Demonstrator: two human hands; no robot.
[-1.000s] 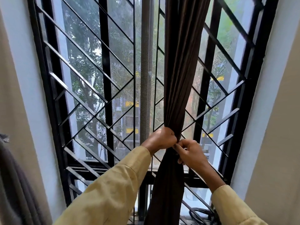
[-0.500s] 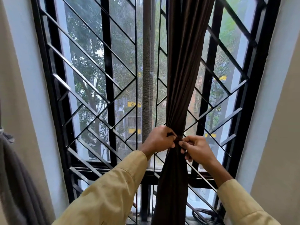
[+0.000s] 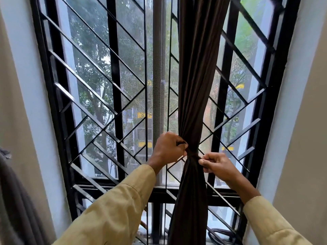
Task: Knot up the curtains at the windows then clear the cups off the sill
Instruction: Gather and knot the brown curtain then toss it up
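While the left hand (image 3: 168, 149) is gripping one end of a tie (image 3: 192, 155), the bunched curtain (image 3: 194, 85) is hanging mid-window (cinched there), and the right hand (image 3: 218, 166) is pinching the other end. Knotting seemingly in hand; next calls for pulling both ends snug.

The curtain (image 3: 192, 85) runs past the top and bottom edges. Fingertips of the left hand (image 3: 168, 149) disappear behind its gathered waist. Grey cloth (image 3: 10, 200) is cropped at left.
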